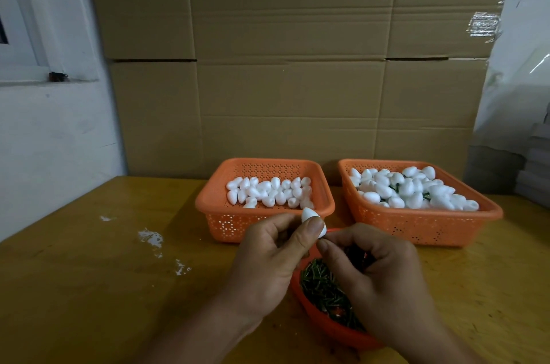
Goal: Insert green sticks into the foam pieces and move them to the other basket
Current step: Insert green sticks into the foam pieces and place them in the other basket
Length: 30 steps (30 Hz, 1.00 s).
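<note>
Hands pinching foam piece

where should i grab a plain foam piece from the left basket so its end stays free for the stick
Pinch a foam piece across its rounded middle, coming from above, since the left basket has walls on every side. The left hand shows this grip on the held foam piece: thumb across its side, with the end toward the right hand left bare.

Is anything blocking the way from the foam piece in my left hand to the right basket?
Nothing visible blocks it. The foam piece, pinched in the left hand, sits above the table; only the right hand lies below that path to the right basket.
</note>
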### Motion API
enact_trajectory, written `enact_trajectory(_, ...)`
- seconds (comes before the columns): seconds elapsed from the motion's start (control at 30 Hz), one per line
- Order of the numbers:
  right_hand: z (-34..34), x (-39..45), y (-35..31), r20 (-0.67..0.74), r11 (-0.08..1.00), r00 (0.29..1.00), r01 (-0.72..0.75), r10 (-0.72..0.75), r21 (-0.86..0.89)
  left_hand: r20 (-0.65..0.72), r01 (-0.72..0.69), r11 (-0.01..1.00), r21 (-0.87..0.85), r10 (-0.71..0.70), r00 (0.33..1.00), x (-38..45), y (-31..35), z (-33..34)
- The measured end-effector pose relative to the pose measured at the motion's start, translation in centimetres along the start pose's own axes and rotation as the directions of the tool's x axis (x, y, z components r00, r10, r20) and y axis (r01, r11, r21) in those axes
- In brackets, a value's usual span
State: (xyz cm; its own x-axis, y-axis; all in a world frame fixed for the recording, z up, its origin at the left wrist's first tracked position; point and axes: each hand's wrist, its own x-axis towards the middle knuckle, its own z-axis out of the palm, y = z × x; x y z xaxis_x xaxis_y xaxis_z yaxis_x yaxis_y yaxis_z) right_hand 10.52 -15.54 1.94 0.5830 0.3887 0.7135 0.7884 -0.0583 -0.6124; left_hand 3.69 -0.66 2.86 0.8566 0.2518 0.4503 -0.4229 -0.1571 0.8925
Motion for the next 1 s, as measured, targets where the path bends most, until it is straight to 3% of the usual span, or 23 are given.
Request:
enact_trajectory(0.33,-0.2,0.7,-0.2,0.040,0.986,0.998,-0.060,0.055,0.153,0.023,0.014,0.999,-0.033,-0.013,1.000,0.0,-0.3,0.1)
enact_trajectory(0.53,-2.3,4.1,1.5,-0.158,0.977,0.966,-0.191,0.203,0.092,0.013,0.014,0.999,0.043,-0.015,1.000,-0.2,-0.9,0.1)
enact_trajectory(0.67,-4.1,7.0,4.7,-0.327,0.946,0.905,-0.314,0.273,-0.080,0.003,0.011,0.990,0.144,-0.012,1.000,-0.2,-1.7,0.1)
enact_trajectory(0.8,-5.5,9.0,8.0,-0.440,0.839,0.846,-0.454,0.301,-0.299,0.031,0.026,0.987,0.161,-0.031,0.999,-0.3,-2.1,0.3)
enact_trajectory(1.0,-6.4,10.5,10.8,-0.377,0.601,0.852,-0.523,0.362,-0.605,0.064,0.004,0.987,0.163,-0.015,0.998,-0.4,-2.0,0.3)
